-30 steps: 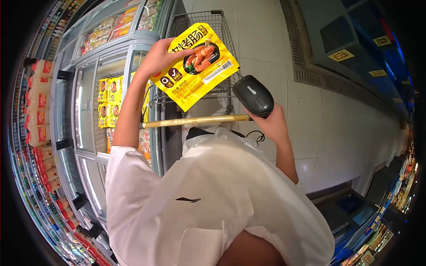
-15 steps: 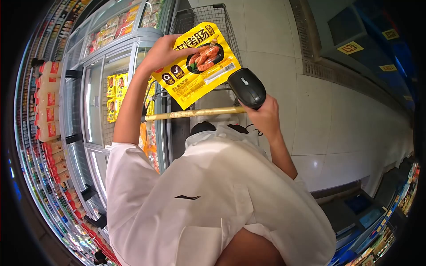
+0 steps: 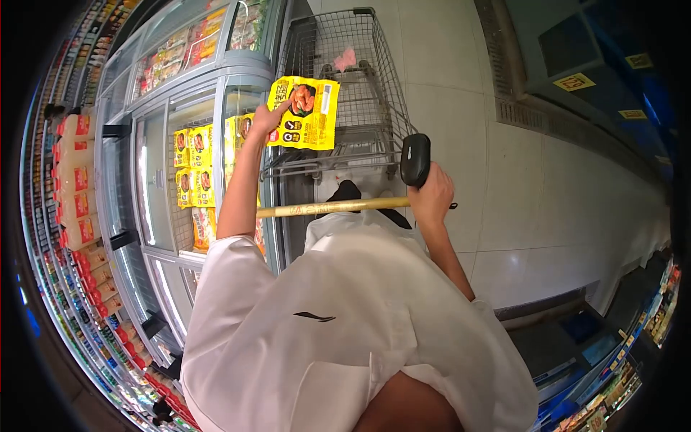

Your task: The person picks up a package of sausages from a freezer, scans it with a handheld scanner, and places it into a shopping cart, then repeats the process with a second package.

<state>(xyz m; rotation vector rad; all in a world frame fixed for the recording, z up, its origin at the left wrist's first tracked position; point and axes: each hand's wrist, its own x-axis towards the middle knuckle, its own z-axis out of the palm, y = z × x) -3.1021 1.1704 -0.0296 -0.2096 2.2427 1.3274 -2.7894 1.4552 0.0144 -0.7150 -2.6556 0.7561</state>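
My left hand point(image 3: 268, 121) grips the left edge of a yellow bag of sausages point(image 3: 314, 126), with its thumb across the printed front. The bag shows a picture of sausages and a white barcode strip. It is held over the left side of a wire shopping cart point(image 3: 371, 32), near the freezer's edge. In my right hand point(image 3: 433, 193) is a black handheld barcode scanner point(image 3: 415, 160), its head pointing away from me. My right fingers are closed round its lower end, by the right end of the cart's yellow handle bar point(image 3: 324, 209).
A glass-doored freezer point(image 3: 155, 173) stands along the left, with several similar yellow bags point(image 3: 193, 147) inside. Something pink point(image 3: 345, 59) lies in the cart. Shelves with large bottles point(image 3: 75, 158) are farther left. Dark units with yellow price tags point(image 3: 574, 81) stand right of the tiled floor point(image 3: 518, 187).
The sausage bag has turned and moved left, away from the scanner. The scanner has shifted slightly right and become more upright. More of the cart's inside shows.
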